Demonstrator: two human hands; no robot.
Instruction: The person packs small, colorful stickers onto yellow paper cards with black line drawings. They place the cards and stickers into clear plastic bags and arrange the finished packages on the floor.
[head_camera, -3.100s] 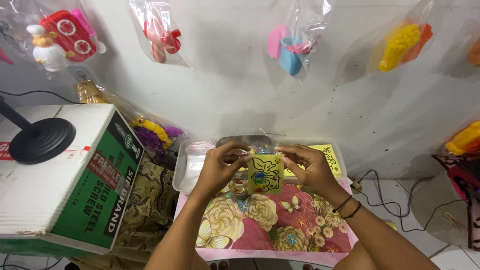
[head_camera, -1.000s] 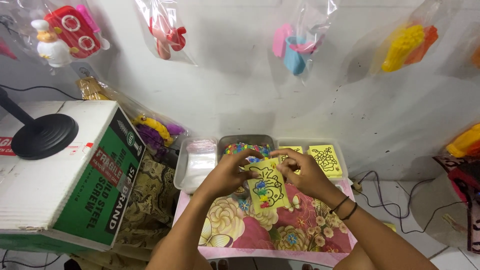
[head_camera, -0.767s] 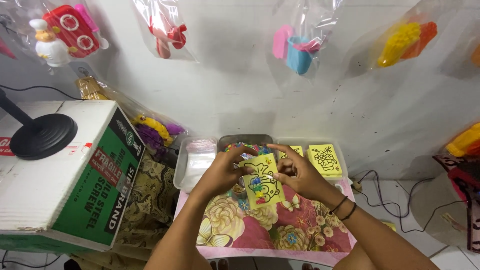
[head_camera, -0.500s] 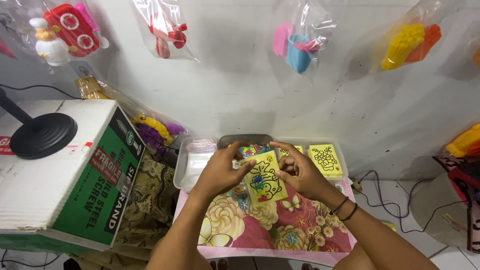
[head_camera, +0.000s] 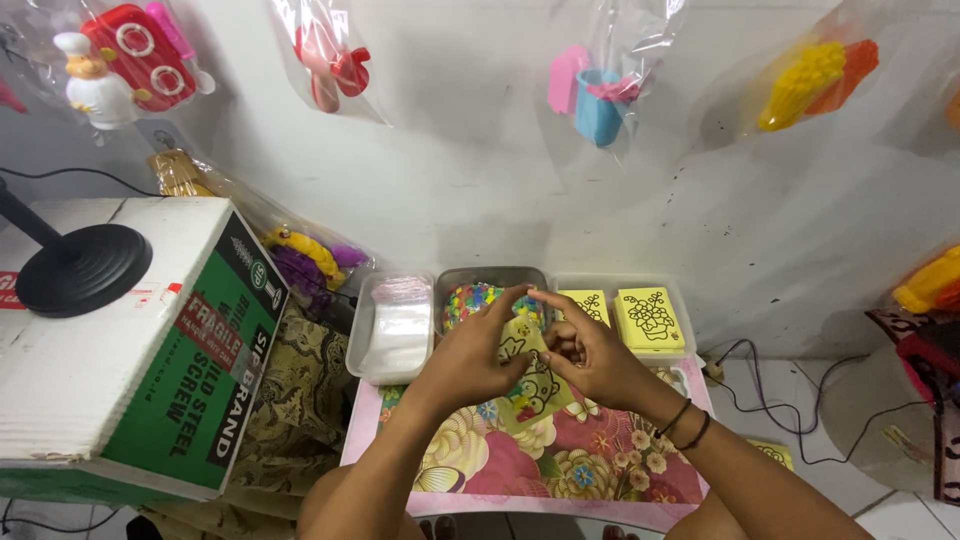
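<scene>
My left hand (head_camera: 468, 358) and my right hand (head_camera: 592, 355) together hold a small yellow card (head_camera: 531, 378) printed with a black cartoon outline, in a clear sleeve. I hold it tilted above a floral pink tray table (head_camera: 560, 470). My fingertips pinch its upper edge. Just behind the hands sits a metal tin of small colourful pieces (head_camera: 472, 298). A clear tray at the right holds stacks of similar yellow cards (head_camera: 648, 318). A clear tray of plastic bags (head_camera: 394, 326) sits at the left.
A large white and green cardboard box (head_camera: 140, 350) stands at left with a black round base (head_camera: 82, 268) on top. Bagged plastic toys (head_camera: 598, 88) hang on the white wall. Cables (head_camera: 790, 400) run over the floor at right. A patterned cloth (head_camera: 300, 390) lies beside the box.
The card was tilted and raised slightly toward the tin. Both hands kept hold of it, with the fingers shifting to its top edge.
</scene>
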